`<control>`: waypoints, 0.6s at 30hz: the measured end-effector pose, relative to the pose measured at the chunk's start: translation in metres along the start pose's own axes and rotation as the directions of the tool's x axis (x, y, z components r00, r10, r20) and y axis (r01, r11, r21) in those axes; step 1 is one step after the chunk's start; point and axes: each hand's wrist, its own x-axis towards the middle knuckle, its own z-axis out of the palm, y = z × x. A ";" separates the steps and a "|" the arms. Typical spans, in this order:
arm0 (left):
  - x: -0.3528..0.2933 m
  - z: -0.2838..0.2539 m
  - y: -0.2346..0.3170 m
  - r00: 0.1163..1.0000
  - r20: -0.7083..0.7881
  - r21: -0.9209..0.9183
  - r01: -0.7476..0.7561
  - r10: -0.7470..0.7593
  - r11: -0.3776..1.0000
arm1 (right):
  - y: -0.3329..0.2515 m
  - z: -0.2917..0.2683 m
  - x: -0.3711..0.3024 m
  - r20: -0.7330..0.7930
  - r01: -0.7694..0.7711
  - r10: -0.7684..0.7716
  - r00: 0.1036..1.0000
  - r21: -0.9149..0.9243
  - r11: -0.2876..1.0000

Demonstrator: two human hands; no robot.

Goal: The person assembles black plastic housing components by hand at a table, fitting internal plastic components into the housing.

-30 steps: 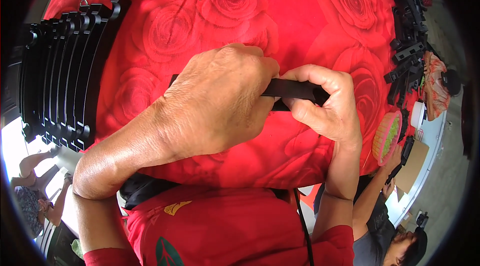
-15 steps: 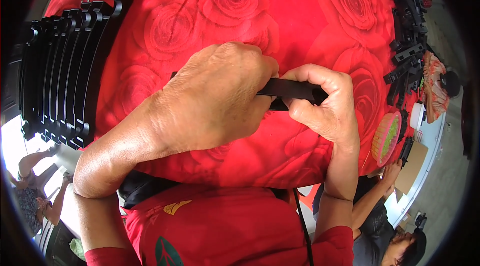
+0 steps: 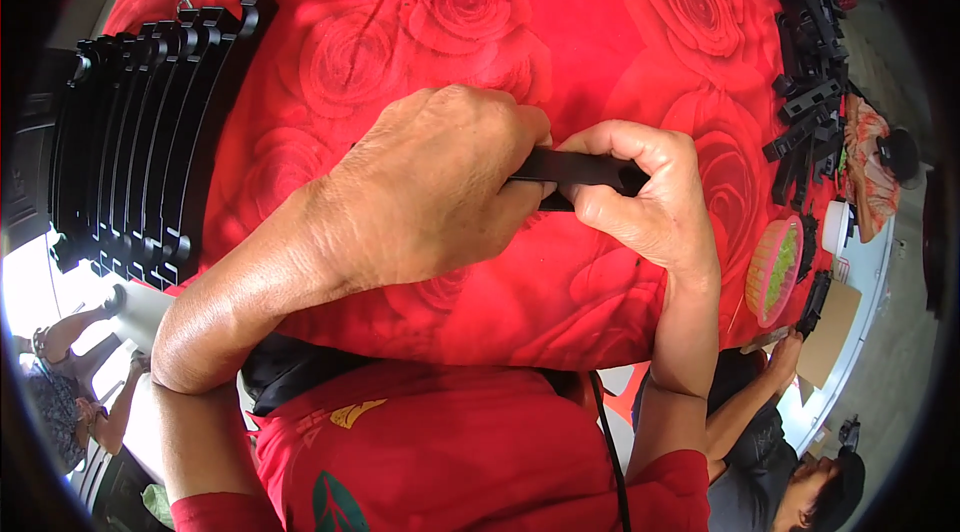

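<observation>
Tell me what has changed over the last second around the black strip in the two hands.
Almost nothing has moved. The left hand and right hand still grip the black plastic strip between them over the red rose tablecloth, in the same spot. The row of curved black parts on the left and the pile of black pieces on the right stayed put.

So much red here: the tablecloth [image 3: 620,32] is bright red and printed all over with big darker-red roses, and the person's shirt [image 3: 450,462] is red too, marked with a small yellow shape and a dark green leaf-like one. The strip [image 3: 580,170] gripped between both hands is plain black, and the same black is seen on the row of curved parts [image 3: 140,132] at the left and the heap of small pieces [image 3: 810,62] at the right (all matte, no pattern). A pink-rimmed basket [image 3: 775,272] is filled with something yellow-green.
</observation>
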 end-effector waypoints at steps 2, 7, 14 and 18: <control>-0.001 0.000 0.001 0.999 0.042 -0.016 0.031 -0.030 0.999 | -0.002 0.003 -0.001 -0.005 0.028 -0.028 1.000 -0.036 0.999; -0.009 0.010 0.002 0.995 -0.074 0.085 -0.056 0.062 0.995 | -0.004 0.005 -0.004 -0.011 0.058 -0.059 0.998 -0.075 0.996; -0.013 -0.003 0.006 1.000 0.001 0.067 0.004 -0.004 0.998 | -0.006 -0.001 -0.004 0.039 0.042 -0.039 0.998 -0.078 0.996; -0.021 -0.013 0.007 1.000 -0.025 0.204 0.007 -0.002 0.979 | -0.008 -0.003 -0.006 0.051 0.034 -0.030 0.998 -0.071 0.997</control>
